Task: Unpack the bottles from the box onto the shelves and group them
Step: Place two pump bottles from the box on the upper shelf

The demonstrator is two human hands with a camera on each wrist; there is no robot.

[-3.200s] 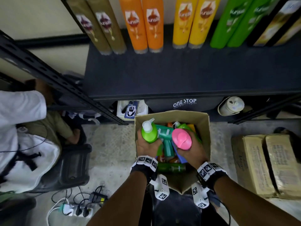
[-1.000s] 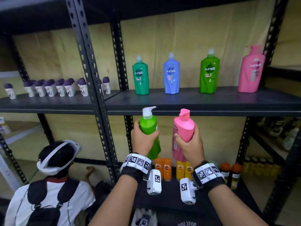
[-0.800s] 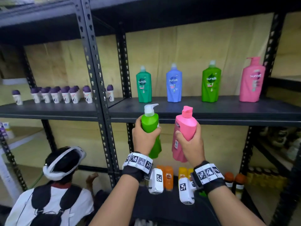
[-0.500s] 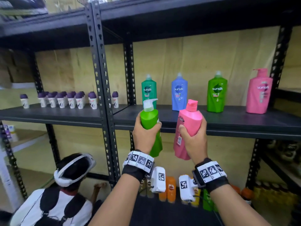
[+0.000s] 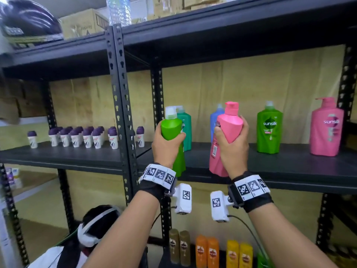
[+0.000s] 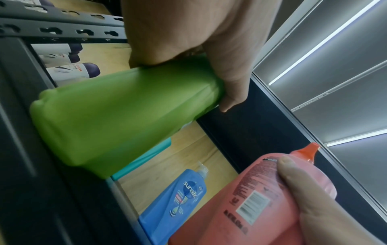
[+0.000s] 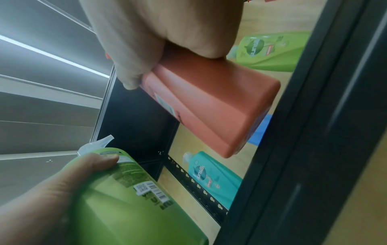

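- Left grip [image 5: 166, 148] wraps the green pump bottle [image 5: 173, 132], upright, above the shelf [image 5: 289, 167] front edge.
- Right grip [image 5: 232, 146] clasps the pink pump bottle [image 5: 228, 128], at 3 o'clock of the green one.

Stock and a bystander around the work

White roll-ons [image 5: 85, 137] with purple caps stand upright in a tight cluster to the left of the left hand [image 5: 166, 149], one set apart at the far left. Below and left of that hand a person [image 5: 96, 229] crouches, with a white headset [image 5: 90, 231] strap over dark hair and a white top. High above and to the left sit brown cartons [image 5: 83, 24], a clear wrapped pack [image 5: 117, 10] beside them and a dark glossy pouch [image 5: 29, 26] farthest left. Plywood [image 5: 251, 84] backs the space behind both hands and runs on past the right hand [image 5: 231, 151]. Bright light strips [image 6: 314, 49] cross the grey ceiling overhead.
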